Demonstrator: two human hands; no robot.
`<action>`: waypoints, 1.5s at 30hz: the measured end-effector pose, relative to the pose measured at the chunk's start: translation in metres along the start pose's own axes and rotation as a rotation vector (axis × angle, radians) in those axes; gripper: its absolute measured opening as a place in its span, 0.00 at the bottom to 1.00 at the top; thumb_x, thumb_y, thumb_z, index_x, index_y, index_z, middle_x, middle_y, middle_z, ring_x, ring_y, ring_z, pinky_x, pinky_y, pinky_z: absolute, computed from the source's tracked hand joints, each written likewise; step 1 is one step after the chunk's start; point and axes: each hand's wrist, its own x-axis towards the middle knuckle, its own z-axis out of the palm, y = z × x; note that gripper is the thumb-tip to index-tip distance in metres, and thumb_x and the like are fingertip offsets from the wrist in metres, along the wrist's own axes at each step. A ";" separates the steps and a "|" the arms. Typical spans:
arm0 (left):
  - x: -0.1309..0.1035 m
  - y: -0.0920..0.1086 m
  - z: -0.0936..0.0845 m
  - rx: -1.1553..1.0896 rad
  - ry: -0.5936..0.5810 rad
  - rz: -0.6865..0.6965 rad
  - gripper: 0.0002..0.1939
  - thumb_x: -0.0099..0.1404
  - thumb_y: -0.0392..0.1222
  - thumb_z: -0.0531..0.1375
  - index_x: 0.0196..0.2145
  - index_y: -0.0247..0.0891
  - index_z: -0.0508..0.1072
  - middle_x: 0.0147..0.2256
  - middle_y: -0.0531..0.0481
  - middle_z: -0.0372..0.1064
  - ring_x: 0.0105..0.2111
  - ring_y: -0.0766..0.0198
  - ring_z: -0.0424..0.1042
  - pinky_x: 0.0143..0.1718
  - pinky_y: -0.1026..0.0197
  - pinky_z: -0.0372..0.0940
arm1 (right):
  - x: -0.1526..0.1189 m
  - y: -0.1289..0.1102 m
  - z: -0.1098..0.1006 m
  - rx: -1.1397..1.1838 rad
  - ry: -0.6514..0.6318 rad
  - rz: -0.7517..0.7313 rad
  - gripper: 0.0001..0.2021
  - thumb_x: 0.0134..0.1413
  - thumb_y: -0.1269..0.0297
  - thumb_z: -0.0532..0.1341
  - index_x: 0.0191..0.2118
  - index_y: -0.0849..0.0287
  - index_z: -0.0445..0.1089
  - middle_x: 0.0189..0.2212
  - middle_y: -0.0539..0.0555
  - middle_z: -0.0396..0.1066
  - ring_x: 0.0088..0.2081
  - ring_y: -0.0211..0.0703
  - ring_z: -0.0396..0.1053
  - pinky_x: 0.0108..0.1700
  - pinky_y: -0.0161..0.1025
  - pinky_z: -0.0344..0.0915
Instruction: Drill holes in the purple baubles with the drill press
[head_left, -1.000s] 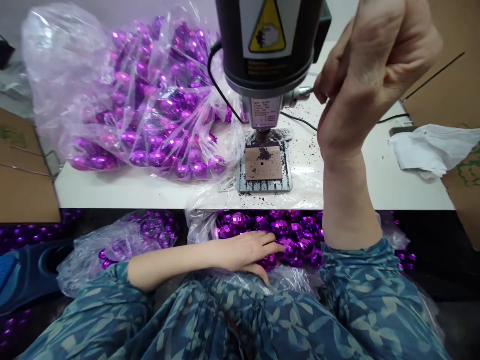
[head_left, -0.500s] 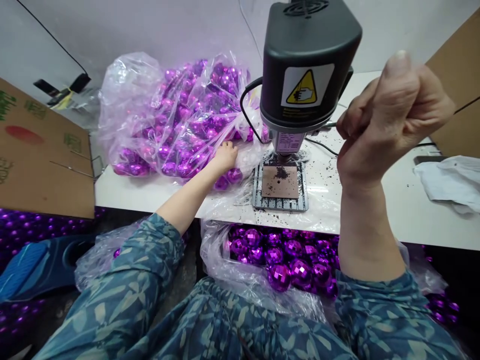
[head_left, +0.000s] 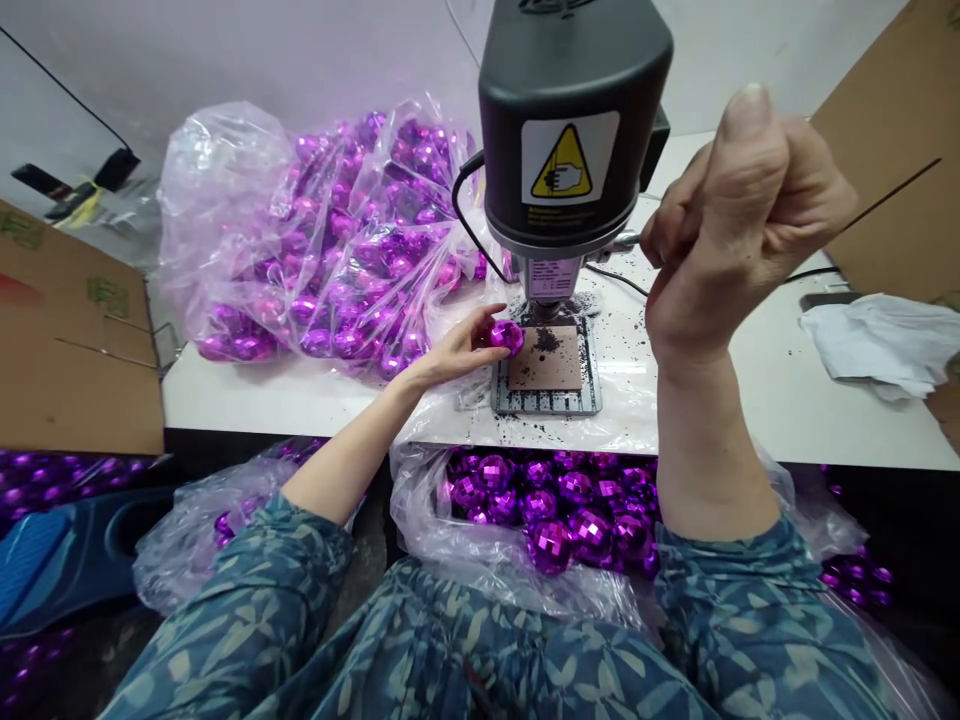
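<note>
Nearest, a plastic bag point(head_left: 420, 500) of purple balls point(head_left: 551, 545) gapes below the edge of the table point(head_left: 757, 400), presumably to be within easy reach. The left hand point(head_left: 457, 348) pinches one ball point(head_left: 508, 337) between thumb and fingers by the left edge of the brown board point(head_left: 559, 374); whether they touch, I cannot tell. The right hand point(head_left: 739, 220) curls round the handle point(head_left: 626, 241) of the black drill point(head_left: 574, 95), likely to control its height. Dark crumbs point(head_left: 549, 340) speckle the white tabletop; cardboard point(head_left: 75, 350) flanks it, with a bulging sack point(head_left: 315, 230) farther back, against a pale wall point(head_left: 337, 60).
</note>
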 end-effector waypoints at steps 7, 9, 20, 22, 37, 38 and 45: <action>0.000 -0.003 0.025 0.058 0.011 0.031 0.28 0.62 0.47 0.70 0.56 0.38 0.69 0.49 0.41 0.74 0.41 0.62 0.76 0.46 0.56 0.74 | -0.001 -0.004 -0.001 -0.061 -0.022 0.017 0.30 0.59 0.38 0.57 0.20 0.53 0.46 0.13 0.44 0.48 0.14 0.31 0.45 0.20 0.41 0.47; 0.002 -0.007 0.028 0.040 0.011 0.004 0.28 0.62 0.47 0.70 0.56 0.38 0.68 0.48 0.41 0.75 0.40 0.62 0.76 0.44 0.56 0.74 | -0.002 -0.006 -0.001 -0.090 -0.026 0.022 0.31 0.60 0.35 0.53 0.20 0.53 0.44 0.13 0.45 0.46 0.14 0.32 0.45 0.20 0.41 0.49; 0.015 -0.018 0.037 0.029 0.001 -0.045 0.24 0.68 0.50 0.68 0.57 0.38 0.71 0.47 0.41 0.78 0.40 0.60 0.78 0.42 0.56 0.77 | -0.004 -0.012 -0.002 -0.141 -0.024 0.082 0.33 0.59 0.30 0.50 0.21 0.54 0.42 0.13 0.47 0.46 0.17 0.34 0.45 0.23 0.44 0.49; 0.015 -0.018 0.042 0.072 0.024 -0.047 0.26 0.66 0.50 0.69 0.58 0.37 0.71 0.47 0.41 0.78 0.38 0.61 0.77 0.41 0.56 0.76 | -0.004 -0.013 -0.002 -0.101 -0.019 0.090 0.33 0.60 0.32 0.53 0.22 0.54 0.43 0.14 0.46 0.46 0.17 0.33 0.45 0.23 0.43 0.49; 0.009 -0.031 0.082 0.160 0.261 0.019 0.31 0.62 0.48 0.73 0.58 0.38 0.71 0.52 0.40 0.77 0.48 0.55 0.78 0.52 0.51 0.74 | -0.016 -0.006 -0.007 -0.106 0.012 0.025 0.33 0.64 0.36 0.54 0.21 0.55 0.41 0.13 0.45 0.44 0.16 0.30 0.43 0.23 0.43 0.42; 0.009 -0.031 0.082 0.153 0.261 0.009 0.31 0.62 0.48 0.73 0.58 0.38 0.70 0.51 0.40 0.77 0.48 0.55 0.78 0.51 0.51 0.74 | -0.019 -0.005 -0.010 -0.112 0.024 0.015 0.33 0.65 0.38 0.55 0.21 0.55 0.41 0.13 0.45 0.43 0.16 0.30 0.43 0.23 0.43 0.42; 0.008 -0.028 0.082 0.134 0.265 0.001 0.30 0.61 0.48 0.74 0.57 0.38 0.70 0.51 0.41 0.77 0.47 0.56 0.78 0.51 0.51 0.74 | -0.039 0.011 -0.025 -0.220 0.015 -0.018 0.32 0.68 0.40 0.54 0.22 0.53 0.38 0.14 0.45 0.38 0.17 0.31 0.38 0.20 0.42 0.44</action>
